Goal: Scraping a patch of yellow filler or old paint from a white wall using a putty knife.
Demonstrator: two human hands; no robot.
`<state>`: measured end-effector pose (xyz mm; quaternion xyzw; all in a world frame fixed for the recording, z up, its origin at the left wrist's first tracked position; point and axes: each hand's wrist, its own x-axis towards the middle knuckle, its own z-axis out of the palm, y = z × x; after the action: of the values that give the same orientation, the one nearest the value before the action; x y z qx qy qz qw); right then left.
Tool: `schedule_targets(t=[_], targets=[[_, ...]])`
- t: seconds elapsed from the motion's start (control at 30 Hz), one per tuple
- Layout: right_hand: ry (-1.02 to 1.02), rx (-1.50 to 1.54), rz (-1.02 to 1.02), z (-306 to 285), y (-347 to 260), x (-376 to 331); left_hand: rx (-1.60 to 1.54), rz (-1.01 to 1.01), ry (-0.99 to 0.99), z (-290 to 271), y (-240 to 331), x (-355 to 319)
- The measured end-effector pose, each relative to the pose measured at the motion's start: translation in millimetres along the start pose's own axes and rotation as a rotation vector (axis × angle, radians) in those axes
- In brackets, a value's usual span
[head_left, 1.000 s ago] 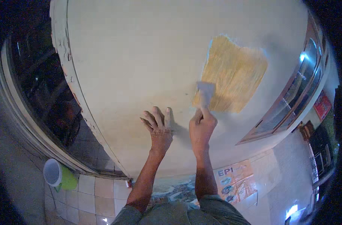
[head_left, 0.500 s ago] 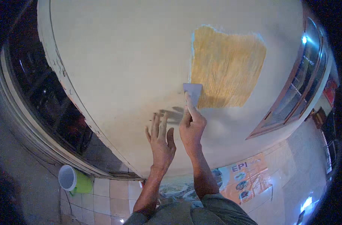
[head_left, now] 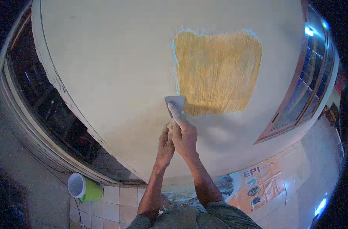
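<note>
- Two hands grip one scraper [head_left: 175, 104]: right hand [head_left: 184, 136] closed on its handle, forefinger along the blade; left hand [head_left: 165, 144] wrapped beside.
- Light, stiff, thin-edged blade, I judge; best held low on the handle.

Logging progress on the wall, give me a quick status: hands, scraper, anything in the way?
Right hand shut on scraper, forefinger along blade. Left hand pressed beside it. Blade at lower left corner of yellow patch. Wall around it unobstructed.

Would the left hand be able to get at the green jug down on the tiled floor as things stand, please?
Probably not as it stands. The left hand is raised against the wall beside the right hand and scraper, while the green jug sits far below on the tiled floor.
</note>
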<state>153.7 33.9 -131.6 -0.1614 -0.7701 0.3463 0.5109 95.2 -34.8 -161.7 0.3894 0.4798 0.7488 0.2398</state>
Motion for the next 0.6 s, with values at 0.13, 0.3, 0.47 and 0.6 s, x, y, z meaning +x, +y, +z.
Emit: schedule_targets(t=[0.13, 0.3, 0.47, 0.6], targets=[[-0.067, -0.260, -0.135, -19.0, 13.0, -12.3, 0.066, -0.024, 0.131, -1.0, -24.4, -15.8], [0.220, -0.566, -0.312, -93.3, -17.5, 55.1, 0.295, -0.006, 0.273, 15.2, -10.2, -14.6], [0.439, -0.728, -0.671, -138.0, -41.8, 173.4, 0.237, 0.016, 0.246, 43.1, 29.6, 4.7], [0.424, -0.818, -0.736, -136.2, -23.8, 180.9, 0.281, 0.063, 0.267, 20.3, -18.4, -11.4]])
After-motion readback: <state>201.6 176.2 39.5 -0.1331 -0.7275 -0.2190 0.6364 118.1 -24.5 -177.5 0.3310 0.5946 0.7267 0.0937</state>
